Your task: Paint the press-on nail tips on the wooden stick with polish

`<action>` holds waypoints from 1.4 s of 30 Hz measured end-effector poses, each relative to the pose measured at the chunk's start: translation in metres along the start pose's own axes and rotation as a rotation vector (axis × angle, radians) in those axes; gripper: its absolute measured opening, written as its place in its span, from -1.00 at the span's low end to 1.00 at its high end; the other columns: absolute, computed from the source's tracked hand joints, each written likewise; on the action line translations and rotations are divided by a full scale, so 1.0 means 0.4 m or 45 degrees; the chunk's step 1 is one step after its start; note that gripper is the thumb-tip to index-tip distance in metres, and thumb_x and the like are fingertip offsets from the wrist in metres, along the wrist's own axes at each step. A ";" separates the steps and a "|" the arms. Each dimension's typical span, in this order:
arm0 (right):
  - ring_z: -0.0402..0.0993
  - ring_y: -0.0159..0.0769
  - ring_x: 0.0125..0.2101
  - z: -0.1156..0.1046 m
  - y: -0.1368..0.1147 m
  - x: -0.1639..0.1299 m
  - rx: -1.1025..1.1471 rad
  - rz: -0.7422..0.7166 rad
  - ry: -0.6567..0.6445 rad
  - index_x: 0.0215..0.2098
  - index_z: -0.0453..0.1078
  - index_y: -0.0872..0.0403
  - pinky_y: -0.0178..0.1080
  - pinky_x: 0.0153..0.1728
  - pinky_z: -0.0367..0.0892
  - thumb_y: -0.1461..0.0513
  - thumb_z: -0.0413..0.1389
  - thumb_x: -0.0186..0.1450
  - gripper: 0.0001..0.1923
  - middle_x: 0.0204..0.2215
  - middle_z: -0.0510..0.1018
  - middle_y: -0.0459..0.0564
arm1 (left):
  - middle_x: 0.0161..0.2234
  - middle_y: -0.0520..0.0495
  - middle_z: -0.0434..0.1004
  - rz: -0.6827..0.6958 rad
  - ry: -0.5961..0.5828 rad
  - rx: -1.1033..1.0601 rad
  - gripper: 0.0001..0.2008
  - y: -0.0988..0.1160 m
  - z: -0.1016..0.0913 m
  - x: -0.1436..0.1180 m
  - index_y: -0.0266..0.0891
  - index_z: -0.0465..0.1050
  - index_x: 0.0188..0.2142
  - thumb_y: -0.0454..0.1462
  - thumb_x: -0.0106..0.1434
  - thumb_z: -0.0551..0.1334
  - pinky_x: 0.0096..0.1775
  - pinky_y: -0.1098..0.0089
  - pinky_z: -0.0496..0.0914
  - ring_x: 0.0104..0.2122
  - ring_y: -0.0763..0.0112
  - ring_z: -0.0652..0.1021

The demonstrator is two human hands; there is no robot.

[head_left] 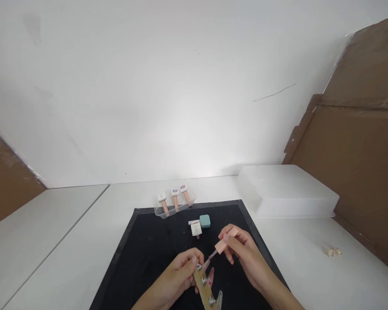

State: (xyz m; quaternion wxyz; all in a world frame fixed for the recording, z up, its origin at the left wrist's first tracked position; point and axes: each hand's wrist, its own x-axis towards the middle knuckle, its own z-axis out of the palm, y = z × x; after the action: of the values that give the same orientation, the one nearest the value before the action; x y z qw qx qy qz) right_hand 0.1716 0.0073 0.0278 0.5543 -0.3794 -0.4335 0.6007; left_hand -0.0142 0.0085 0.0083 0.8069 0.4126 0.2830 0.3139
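Your left hand (177,275) pinches a wooden stick (205,286) of nail tips; your right hand (242,252) grips the polish brush cap (225,240), bristles at the tip just past your left fingertips. Lower tips look unpainted; the open bottle (196,227) stands beyond.

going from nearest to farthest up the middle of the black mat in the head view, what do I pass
wooden nail stand held by the left hand → nail polish brush cap in the right hand → open white polish bottle → teal square case → clear tray with three pink-handled polish bottles
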 end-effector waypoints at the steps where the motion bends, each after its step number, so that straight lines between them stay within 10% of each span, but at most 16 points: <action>1: 0.11 -0.53 -0.69 0.000 0.000 0.000 0.001 -0.001 -0.003 -0.60 0.34 0.13 -0.40 -0.66 0.07 0.09 0.18 0.18 -0.68 -0.60 0.32 -0.15 | -0.55 0.01 0.34 -0.003 0.002 0.002 -0.71 -0.001 -0.001 0.000 -0.27 0.28 -0.42 -0.07 0.16 0.18 -0.50 0.47 0.14 -0.50 0.45 0.42; 42: 0.15 -0.48 -0.69 -0.005 0.011 0.004 -0.233 0.027 -0.039 -0.48 0.38 0.12 -0.39 -0.66 0.09 0.04 0.16 0.16 -0.71 -0.69 0.29 -0.20 | -0.51 -0.04 0.44 -0.052 0.095 0.022 -0.66 0.009 0.018 0.006 -0.27 0.27 -0.43 -0.02 0.10 0.22 -0.47 0.46 0.13 -0.51 0.48 0.40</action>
State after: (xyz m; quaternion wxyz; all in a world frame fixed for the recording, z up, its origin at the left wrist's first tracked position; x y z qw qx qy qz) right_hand 0.1719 0.0091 0.0229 0.5045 -0.4238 -0.4908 0.5701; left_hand -0.0083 0.0085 0.0143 0.7986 0.4016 0.3239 0.3099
